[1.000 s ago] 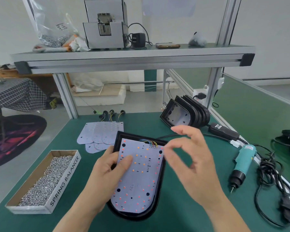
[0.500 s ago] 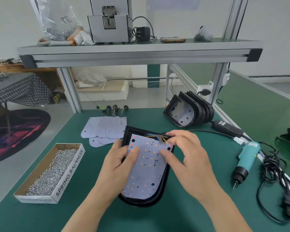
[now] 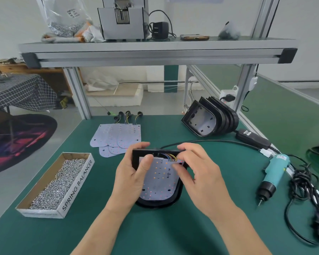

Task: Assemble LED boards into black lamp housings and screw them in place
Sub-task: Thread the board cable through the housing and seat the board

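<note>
Fingers (image 3: pixel 140 145) of our left hand (image 3: pixel 131 181) curl over the far edge of the black lamp housing (image 3: pixel 158 204), and its thumb presses on the LED board (image 3: pixel 160 183) that lies inside. Our right hand (image 3: pixel 203 181) grips the far right corner of the same housing in a narrow hold, with the thumb on the board's right edge. Coloured wires (image 3: pixel 170 157) come out at the top of the board, between the two hands. The housing is in the middle of the green mat (image 3: pixel 155 234), with its round end toward us.

On the mat we count one cardboard box (image 3: pixel 78 183) full of screws (image 3: pixel 58 183) at the left, one teal electric screwdriver (image 3: pixel 273 173) at the right, and one black power adapter (image 3: pixel 252 139) behind it. Spare LED boards (image 3: pixel 118 138) lie overlapped beyond the hands, at least five. Four small black plugs (image 3: pixel 127 113) with wires lie at the far edge. Empty housings (image 3: pixel 216 118) stand stacked at the far right, about five; the exact number we cannot tell.

An aluminium shelf (image 3: pixel 155 50) crosses above the table and carries one grey machine (image 3: pixel 122 23), one clear bag (image 3: pixel 66 15) and one phone (image 3: pixel 194 37). In the room behind we see a grey floor, a table with a checked cloth (image 3: pixel 17 91) and a dark round rug (image 3: pixel 17 140).
</note>
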The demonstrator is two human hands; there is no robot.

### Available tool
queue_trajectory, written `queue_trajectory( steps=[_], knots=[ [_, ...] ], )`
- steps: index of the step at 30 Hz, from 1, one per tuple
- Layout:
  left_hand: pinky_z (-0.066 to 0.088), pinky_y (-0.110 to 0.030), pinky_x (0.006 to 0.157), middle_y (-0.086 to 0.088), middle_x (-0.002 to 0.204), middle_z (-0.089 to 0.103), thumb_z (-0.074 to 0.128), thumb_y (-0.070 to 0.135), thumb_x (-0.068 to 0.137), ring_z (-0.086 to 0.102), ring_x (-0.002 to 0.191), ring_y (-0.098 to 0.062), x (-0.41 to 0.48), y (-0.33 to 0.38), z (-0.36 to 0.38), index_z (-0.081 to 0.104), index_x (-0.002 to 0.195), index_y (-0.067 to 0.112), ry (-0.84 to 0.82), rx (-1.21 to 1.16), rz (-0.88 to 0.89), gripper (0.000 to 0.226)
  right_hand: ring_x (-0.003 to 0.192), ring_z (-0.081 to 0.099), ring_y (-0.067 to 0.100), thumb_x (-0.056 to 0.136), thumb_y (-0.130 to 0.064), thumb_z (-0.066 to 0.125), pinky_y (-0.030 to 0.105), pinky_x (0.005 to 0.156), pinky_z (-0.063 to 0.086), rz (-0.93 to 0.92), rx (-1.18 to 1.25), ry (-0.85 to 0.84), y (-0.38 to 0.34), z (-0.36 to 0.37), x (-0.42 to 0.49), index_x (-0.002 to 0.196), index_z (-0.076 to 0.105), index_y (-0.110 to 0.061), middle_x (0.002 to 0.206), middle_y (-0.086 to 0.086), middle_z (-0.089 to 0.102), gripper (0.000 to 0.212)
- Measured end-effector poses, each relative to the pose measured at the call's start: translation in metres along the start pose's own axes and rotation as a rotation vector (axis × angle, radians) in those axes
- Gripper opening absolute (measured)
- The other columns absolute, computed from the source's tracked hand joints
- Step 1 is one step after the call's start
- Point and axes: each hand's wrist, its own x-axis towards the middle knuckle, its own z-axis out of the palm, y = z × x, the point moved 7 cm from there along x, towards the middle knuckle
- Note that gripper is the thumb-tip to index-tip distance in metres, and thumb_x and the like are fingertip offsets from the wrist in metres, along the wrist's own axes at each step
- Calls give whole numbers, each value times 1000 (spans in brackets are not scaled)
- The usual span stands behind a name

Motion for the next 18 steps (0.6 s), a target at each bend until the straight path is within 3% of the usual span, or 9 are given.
queue_trajectory(
  steps=[2, 4, 7, 10, 12, 16, 18],
  knots=[
    [40, -4, 76, 21, 95, 66, 53, 64, 82, 58, 88, 3, 2, -4, -1, 60, 100, 47, -23, -3, -14, 26, 74, 61, 17, 90, -12, 75, 24, 70, 46, 50, -4, 74, 5, 1, -6, 98, 63, -17, 135, -15, 51, 15],
    [41, -4, 76, 18, 94, 66, 55, 62, 82, 58, 86, 4, 4, -7, -2, 61, 96, 45, -36, -33, -27, 23, 83, 64, 10, 86, -13, 79, 20, 74, 47, 97, 39, 130, 9, 4, -12, 106, 57, -24, 143, -15, 47, 33],
    [42, -4, 77, 17, 95, 67, 59, 57, 83, 58, 88, 3, 5, -12, -3, 64, 98, 42, -48, -115, -76, 22, 97, 68, 8, 86, -11, 78, 17, 85, 50, 290, 359, 122, 21, 9, -10, 116, 50, -38, 128, -13, 63, 50],
    [47, -9, 83, 15, 106, 71, 63, 42, 87, 64, 99, -2, 2, -20, 0, 65, 107, 41, -104, -190, -144, 19, 95, 70, 17, 94, -14, 70, 39, 92, 55, 434, 512, -16, 34, 21, -6, 111, 64, -33, 103, -8, 75, 26],
    [52, -16, 86, 10, 114, 71, 66, 34, 87, 67, 106, -9, -2, -22, 4, 64, 113, 41, -156, -225, -180, 27, 93, 69, 23, 95, -13, 68, 44, 90, 55, 445, 513, 4, 36, 21, -5, 104, 68, -27, 97, -5, 75, 17],
    [57, -36, 88, 5, 113, 73, 69, 39, 81, 70, 105, -18, -4, -16, 7, 66, 107, 40, -145, -263, -191, 26, 82, 64, 22, 92, -30, 64, 31, 75, 54, 434, 483, 74, 32, 20, -7, 94, 63, -36, 88, -5, 71, 6],
    [56, -39, 87, 4, 111, 74, 69, 42, 77, 71, 103, -19, -6, -15, 7, 67, 105, 40, -115, -285, -197, 28, 77, 62, 17, 89, -38, 59, 22, 69, 51, 427, 440, 85, 32, 20, -8, 94, 60, -40, 86, -8, 70, 5]
  ],
)
